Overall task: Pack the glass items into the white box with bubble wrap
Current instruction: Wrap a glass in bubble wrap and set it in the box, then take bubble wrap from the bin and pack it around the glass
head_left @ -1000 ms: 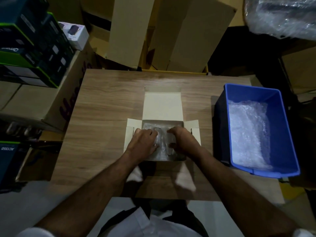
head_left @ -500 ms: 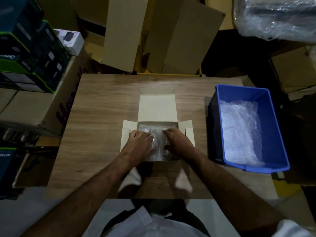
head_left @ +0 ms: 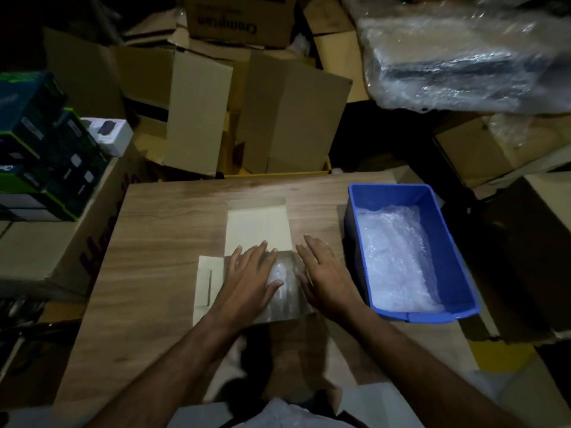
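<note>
The white box [head_left: 258, 230] lies open in the middle of the wooden table, its lid flap folded away from me and a side flap [head_left: 207, 282] spread to the left. Inside it sits a bubble-wrapped bundle [head_left: 285, 282]; the glass under the wrap cannot be made out. My left hand [head_left: 248, 281] rests flat on the bundle's left part, fingers spread. My right hand [head_left: 324, 274] lies flat on its right edge and covers the right flap, fingers apart. Neither hand grips anything.
A blue plastic bin [head_left: 457, 242] holding loose bubble wrap [head_left: 398, 261] stands at the table's right side. Cardboard boxes [head_left: 290, 112] crowd behind the table [head_left: 167, 242], stacked dark product boxes [head_left: 40, 149] are at the left, and a plastic-wrapped bundle [head_left: 463, 57] is at top right.
Both hands have opened from curled fingers pressing into the box to flat palms on the wrapped bundle. The camera view has tilted upward.
</note>
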Tool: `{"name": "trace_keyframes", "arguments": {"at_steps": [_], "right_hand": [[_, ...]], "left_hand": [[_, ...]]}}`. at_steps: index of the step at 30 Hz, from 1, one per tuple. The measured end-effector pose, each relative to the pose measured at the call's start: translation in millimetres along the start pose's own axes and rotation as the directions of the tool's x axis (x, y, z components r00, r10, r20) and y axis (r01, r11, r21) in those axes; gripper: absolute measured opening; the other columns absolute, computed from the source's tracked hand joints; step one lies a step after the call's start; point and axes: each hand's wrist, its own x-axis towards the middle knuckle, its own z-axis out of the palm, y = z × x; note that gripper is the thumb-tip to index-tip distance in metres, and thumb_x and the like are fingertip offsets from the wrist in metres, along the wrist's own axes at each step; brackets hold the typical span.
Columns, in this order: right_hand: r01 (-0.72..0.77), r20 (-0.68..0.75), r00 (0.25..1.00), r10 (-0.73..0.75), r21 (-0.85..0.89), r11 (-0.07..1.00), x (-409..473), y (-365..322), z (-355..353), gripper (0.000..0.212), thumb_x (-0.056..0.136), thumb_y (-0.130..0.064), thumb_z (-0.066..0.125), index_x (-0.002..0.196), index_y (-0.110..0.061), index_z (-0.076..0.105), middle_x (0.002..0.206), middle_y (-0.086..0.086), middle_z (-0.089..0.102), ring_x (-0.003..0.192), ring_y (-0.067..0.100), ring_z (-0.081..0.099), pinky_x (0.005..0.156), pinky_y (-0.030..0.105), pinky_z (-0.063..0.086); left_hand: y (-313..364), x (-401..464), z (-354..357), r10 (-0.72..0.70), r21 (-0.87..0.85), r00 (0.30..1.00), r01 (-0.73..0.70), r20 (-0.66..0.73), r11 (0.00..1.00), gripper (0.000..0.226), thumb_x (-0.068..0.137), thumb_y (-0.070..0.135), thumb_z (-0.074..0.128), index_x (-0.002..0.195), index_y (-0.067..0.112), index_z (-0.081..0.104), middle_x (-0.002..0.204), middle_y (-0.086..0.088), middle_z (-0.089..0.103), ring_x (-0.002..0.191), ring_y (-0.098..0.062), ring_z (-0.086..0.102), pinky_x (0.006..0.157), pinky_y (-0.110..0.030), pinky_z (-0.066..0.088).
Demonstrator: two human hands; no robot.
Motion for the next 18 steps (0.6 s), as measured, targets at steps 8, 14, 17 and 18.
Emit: {"name": "trace_keyframes", "arguments": {"at_steps": [8,14,17,18], "right_hand": [[-0.209,-0.172,0.962,0.213,0.04,0.977,-40.8,66.8,-48.9,0.06,0.101,-0.032,0.049,0.156,-0.013,0.035,0.163,0.016,0.031,0.148,0.03,0.029,0.123,0.04,0.02],[-0.316,-0.082,0.946,0.314,-0.016,0.948,-74.9,136.7,-50.9,0.071,0.092,-0.036,0.063,0.154,-0.011,0.04,0.162,0.022,0.029,0.148,0.039,0.034,0.116,0.048,0.035],[-0.362,0.13,0.92,0.37,-0.078,0.929,-87.2,167.6,-49.6,0.09,0.089,-0.043,0.07,0.161,-0.02,0.021,0.169,0.015,0.006,0.156,0.032,0.013,0.122,0.039,0.023],[-0.366,0.195,0.905,0.378,-0.096,0.926,-88.9,177.2,-48.3,0.096,0.087,-0.045,0.072,0.162,-0.021,0.018,0.17,0.015,0.002,0.156,0.031,0.01,0.123,0.038,0.021]], "left_hand": [[84.2,48.8,-7.1,0.077,-0.171,0.992,-0.093,-0.098,0.981,0.064,0.099,0.054,0.041,0.151,0.018,0.043,0.162,-0.014,0.032,0.146,-0.029,0.033,0.122,-0.046,0.011],[153.5,83.1,-0.5,0.143,-0.264,0.989,-0.15,-0.048,0.953,0.067,0.099,0.053,0.034,0.154,0.015,0.038,0.165,-0.015,0.025,0.151,-0.03,0.023,0.123,-0.039,0.004],[177.5,100.9,11.1,0.138,-0.294,0.99,-0.136,-0.015,0.946,0.078,0.095,0.06,0.023,0.161,0.019,0.021,0.169,-0.01,0.003,0.156,-0.026,0.003,0.12,-0.028,-0.016],[182.8,106.0,16.2,0.138,-0.288,0.99,-0.132,0.001,0.949,0.08,0.093,0.061,0.021,0.161,0.019,0.018,0.169,-0.009,-0.002,0.156,-0.026,0.0,0.119,-0.027,-0.019]]}}
